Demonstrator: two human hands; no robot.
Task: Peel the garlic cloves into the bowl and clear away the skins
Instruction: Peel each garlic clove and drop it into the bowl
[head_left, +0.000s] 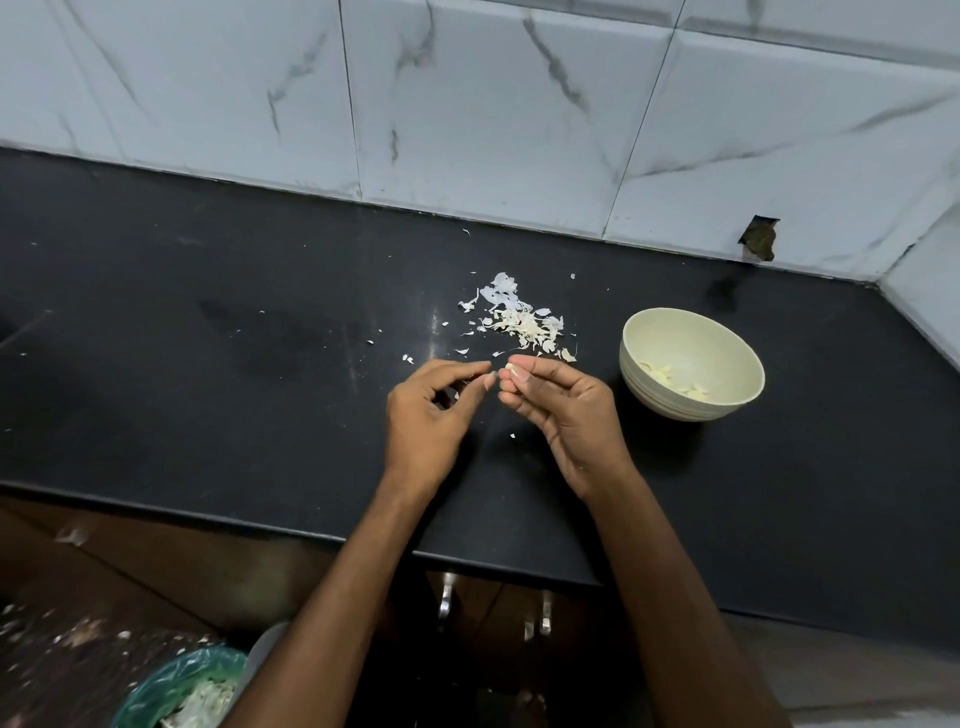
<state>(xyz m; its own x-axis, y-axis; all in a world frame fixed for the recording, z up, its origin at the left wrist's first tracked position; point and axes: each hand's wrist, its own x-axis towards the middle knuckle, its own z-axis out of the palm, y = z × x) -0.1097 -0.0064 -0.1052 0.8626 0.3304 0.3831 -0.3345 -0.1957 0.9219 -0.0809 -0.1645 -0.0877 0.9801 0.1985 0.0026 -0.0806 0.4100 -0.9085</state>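
Both hands meet just below the middle of the frame, above the black surface (208, 322). The right hand (561, 410) pinches a small pale garlic clove (511, 370) between its thumb and the tips of its curled fingers, the clove poking out at the hand's upper left. The left hand (431, 410) sits just beside it, fingers curled, with thumb and forefinger drawn together at their tips close to the clove; whether a scrap of skin is caught between them cannot be told (the spot is too small and a little blurred).

Just above the hands, at the centre of the frame, lies a loose heap of garlic skins (522, 325), white and cream flakes, with stray bits scattered to its left and one small flake on the surface below the right hand's fingers. To the right of the heap and of the right hand stands a pale cream bowl (727, 410), upright on the surface and apart from the hand, with several peeled cloves (670, 382) lying on its bottom.

Behind the surface, across the top of the frame, rises a wall of white marbled tiles (493, 104), with a dark ragged hole (759, 238) low in it at the upper right. In the lower left corner a green plastic bag (176, 686) shows, holding pale scraps. Under the surface's front edge, metal cabinet handles (543, 613) show between the two forearms.
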